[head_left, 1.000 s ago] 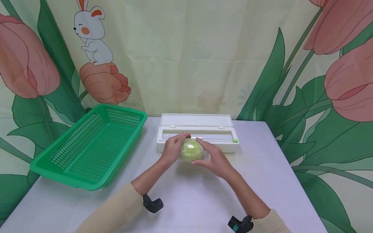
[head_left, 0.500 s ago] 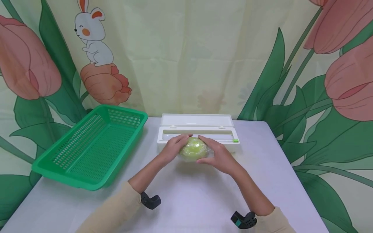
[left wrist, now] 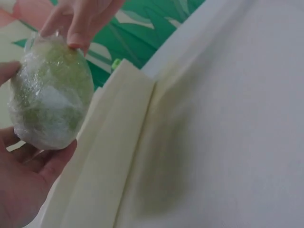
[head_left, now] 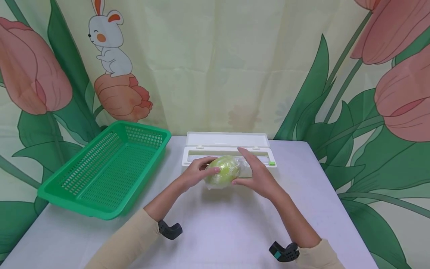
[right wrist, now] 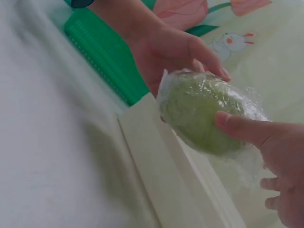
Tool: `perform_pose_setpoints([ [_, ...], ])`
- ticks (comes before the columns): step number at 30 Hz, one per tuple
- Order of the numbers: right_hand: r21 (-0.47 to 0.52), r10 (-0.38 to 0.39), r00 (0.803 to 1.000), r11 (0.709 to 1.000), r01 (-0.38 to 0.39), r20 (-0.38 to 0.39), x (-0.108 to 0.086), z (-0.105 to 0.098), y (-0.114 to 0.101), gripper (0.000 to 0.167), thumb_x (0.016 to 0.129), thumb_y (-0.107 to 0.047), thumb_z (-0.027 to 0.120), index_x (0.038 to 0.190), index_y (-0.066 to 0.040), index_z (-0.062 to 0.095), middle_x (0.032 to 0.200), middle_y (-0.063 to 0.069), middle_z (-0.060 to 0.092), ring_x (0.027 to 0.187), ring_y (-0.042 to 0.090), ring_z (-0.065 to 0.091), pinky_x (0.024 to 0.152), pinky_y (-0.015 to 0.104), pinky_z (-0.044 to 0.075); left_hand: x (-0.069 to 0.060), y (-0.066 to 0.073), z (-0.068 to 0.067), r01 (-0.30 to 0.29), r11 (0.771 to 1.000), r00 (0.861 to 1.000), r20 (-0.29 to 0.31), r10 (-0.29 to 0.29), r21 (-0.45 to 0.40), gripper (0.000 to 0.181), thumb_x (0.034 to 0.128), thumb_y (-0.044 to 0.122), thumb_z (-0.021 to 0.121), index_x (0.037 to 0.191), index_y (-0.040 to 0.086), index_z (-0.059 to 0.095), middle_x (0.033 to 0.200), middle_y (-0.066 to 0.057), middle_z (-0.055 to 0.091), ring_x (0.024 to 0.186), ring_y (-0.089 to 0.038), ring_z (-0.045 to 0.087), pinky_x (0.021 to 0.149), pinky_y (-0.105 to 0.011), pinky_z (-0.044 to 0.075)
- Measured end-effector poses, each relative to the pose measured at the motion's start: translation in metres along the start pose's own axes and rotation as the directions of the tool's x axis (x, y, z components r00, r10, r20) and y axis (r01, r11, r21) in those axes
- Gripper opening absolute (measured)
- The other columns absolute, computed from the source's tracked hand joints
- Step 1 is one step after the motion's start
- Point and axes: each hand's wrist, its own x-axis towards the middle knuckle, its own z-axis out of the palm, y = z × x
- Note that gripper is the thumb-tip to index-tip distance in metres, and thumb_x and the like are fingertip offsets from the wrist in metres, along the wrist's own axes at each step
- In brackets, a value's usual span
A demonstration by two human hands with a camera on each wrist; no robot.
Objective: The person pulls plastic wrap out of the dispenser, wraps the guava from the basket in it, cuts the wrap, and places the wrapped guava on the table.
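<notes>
A green fruit [head_left: 227, 169] in clear cling film is held up in front of the white box in the head view. My left hand [head_left: 196, 173] grips its left end, thumb across the near side and fingers behind. In the left wrist view the fruit [left wrist: 52, 95] rests on the left fingertips. My right hand [head_left: 260, 179] is at the other end, thumb and index finger spread wide. Its thumb touches the fruit [right wrist: 199, 114] in the right wrist view, while the other fingertips show below the loose film, apart from the fruit.
A white cling film dispenser [head_left: 228, 140] stands behind the hands with its lid raised and a green slider [head_left: 271, 163] at its right end. To the left lies a green plastic basket [head_left: 111, 209]. A printed curtain [head_left: 215, 74] hangs behind the white table [head_left: 221, 231].
The fruit has turned in the hands. My left thumb has come onto its near side. My right hand has shifted right and its index finger has lifted away from the fruit.
</notes>
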Motion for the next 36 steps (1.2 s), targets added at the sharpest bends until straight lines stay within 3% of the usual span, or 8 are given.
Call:
perform_pose_setpoints([
  [5, 0.162, 0.176, 0.982, 0.973, -0.163, -0.066, -0.002, 0.009, 0.003, 0.110, 0.077, -0.038, 0.081, 0.157, -0.019, 0.006, 0.160, 0.010, 0.023, 0.144, 0.033, 0.032, 0.112, 0.055, 0.036, -0.001, -0.002, 0.001, 0.025, 0.993, 0.996, -0.084, -0.035, -0.113, 0.052, 0.0899, 0.028, 0.063, 0.138, 0.013, 0.051, 0.138, -0.009, 0.054, 0.118, -0.022, 0.058, 0.095, -0.032, 0.052],
  [12, 0.468, 0.291, 0.944, 0.820, -0.330, 0.157, -0.003, 0.035, -0.003, 0.090, 0.089, -0.051, 0.063, 0.156, -0.017, 0.014, 0.156, 0.010, 0.033, 0.138, 0.031, 0.043, 0.105, 0.045, 0.045, -0.001, 0.002, 0.008, 0.007, 0.946, 0.990, -0.134, -0.053, -0.323, 0.056, 0.0886, 0.024, 0.061, 0.139, 0.011, 0.043, 0.137, -0.012, 0.050, 0.120, -0.024, 0.058, 0.086, -0.029, 0.056],
  [16, 0.528, 0.280, 0.939, 0.776, -0.344, 0.201, -0.001, 0.042, -0.009, 0.085, 0.089, -0.051, 0.064, 0.154, -0.021, 0.020, 0.153, 0.010, 0.039, 0.135, 0.032, 0.047, 0.101, 0.044, 0.050, 0.000, 0.004, 0.014, -0.012, 0.934, 0.992, -0.124, -0.035, -0.356, 0.055, 0.0881, 0.019, 0.065, 0.137, 0.010, 0.042, 0.134, -0.011, 0.047, 0.121, -0.024, 0.058, 0.090, -0.028, 0.055],
  [21, 0.555, 0.244, 0.951, 0.772, -0.309, 0.189, 0.000, 0.037, -0.008, 0.076, 0.091, -0.042, 0.065, 0.152, -0.018, 0.026, 0.146, 0.012, 0.047, 0.129, 0.033, 0.052, 0.100, 0.046, 0.051, -0.001, 0.005, 0.011, -0.014, 0.938, 0.996, -0.090, -0.019, -0.347, 0.062, 0.0866, 0.021, 0.069, 0.140, 0.011, 0.040, 0.139, -0.012, 0.047, 0.128, -0.025, 0.053, 0.098, -0.033, 0.052],
  [25, 0.554, 0.140, 0.960, 0.792, -0.257, 0.244, -0.002, 0.033, -0.004, 0.070, 0.093, -0.032, 0.065, 0.152, -0.019, 0.029, 0.142, 0.013, 0.048, 0.123, 0.030, 0.055, 0.098, 0.040, 0.052, -0.001, 0.006, 0.003, -0.012, 0.949, 1.000, -0.029, 0.003, -0.316, 0.089, 0.0796, 0.052, 0.073, 0.147, 0.009, 0.034, 0.142, -0.015, 0.047, 0.124, -0.020, 0.054, 0.098, -0.029, 0.051],
  [29, 0.553, 0.054, 0.960, 0.808, -0.204, 0.275, -0.004, 0.031, -0.002, 0.065, 0.095, -0.028, 0.062, 0.151, -0.017, 0.031, 0.141, 0.015, 0.047, 0.121, 0.029, 0.054, 0.093, 0.032, 0.052, 0.001, 0.007, 0.000, -0.071, 0.911, 0.991, 0.073, 0.110, -0.405, 0.110, 0.0693, 0.066, 0.074, 0.148, 0.002, 0.030, 0.143, -0.024, 0.044, 0.117, -0.015, 0.055, 0.094, -0.022, 0.051],
  [32, 0.587, 0.023, 0.955, 0.785, -0.200, 0.294, -0.005, 0.031, -0.002, 0.064, 0.097, -0.028, 0.058, 0.152, -0.018, 0.028, 0.143, 0.014, 0.044, 0.120, 0.027, 0.052, 0.094, 0.029, 0.051, 0.002, 0.010, 0.003, -0.119, 0.866, 0.982, 0.070, 0.175, -0.486, 0.086, 0.0815, 0.048, 0.073, 0.145, 0.002, 0.036, 0.145, -0.026, 0.044, 0.119, -0.014, 0.055, 0.094, -0.022, 0.051],
  [36, 0.620, 0.026, 0.957, 0.757, -0.207, 0.288, -0.005, 0.033, -0.007, 0.068, 0.096, -0.036, 0.059, 0.152, -0.020, 0.025, 0.142, 0.013, 0.042, 0.119, 0.025, 0.048, 0.097, 0.030, 0.049, 0.002, 0.017, 0.012, -0.186, 0.865, 0.983, -0.084, 0.166, -0.467, 0.046, 0.0923, 0.022, 0.059, 0.133, 0.002, 0.052, 0.133, -0.020, 0.058, 0.117, -0.016, 0.060, 0.091, -0.022, 0.053],
])
